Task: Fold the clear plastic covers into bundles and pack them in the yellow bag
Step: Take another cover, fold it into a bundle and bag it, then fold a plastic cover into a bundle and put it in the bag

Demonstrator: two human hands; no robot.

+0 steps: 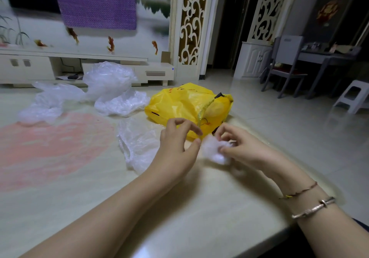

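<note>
I am pinching a small scrunched bundle (216, 150) of clear plastic in my right hand (242, 148), just in front of the yellow bag (179, 103) lying near the right edge of the worktop (79, 187). My left hand (177, 148) is hovering beside it, fingers loosely curled and holding nothing. I am thinking I should keep the wad squeezed tight so it is not springing open, and be using my left hand to lift the bag's mouth. More loose covers (111, 86) are waiting toward the far edge.
</note>
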